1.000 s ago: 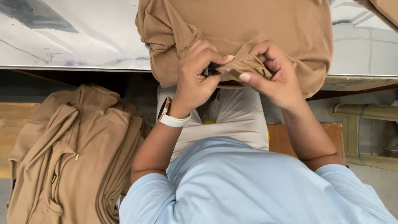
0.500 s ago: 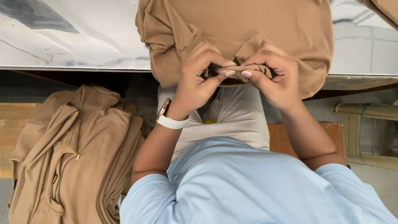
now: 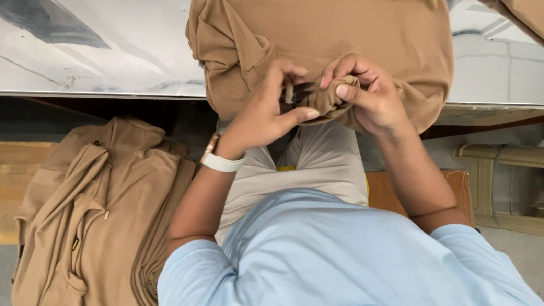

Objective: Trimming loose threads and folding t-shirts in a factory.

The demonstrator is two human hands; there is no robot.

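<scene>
My left hand (image 3: 266,113) and right hand (image 3: 363,93) both pinch the tan cotton garment's (image 3: 339,20) bunched hem at the glossy white table's (image 3: 100,49) near edge.

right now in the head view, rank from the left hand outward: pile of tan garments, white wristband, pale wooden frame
1. white wristband, on the left hand's own wrist.
2. pile of tan garments, low on the left side.
3. pale wooden frame, far right, beyond the right hand.

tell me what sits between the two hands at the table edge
In the head view, a bunched fold of the tan garment sits between the left hand and right hand, both pinching it.
</scene>
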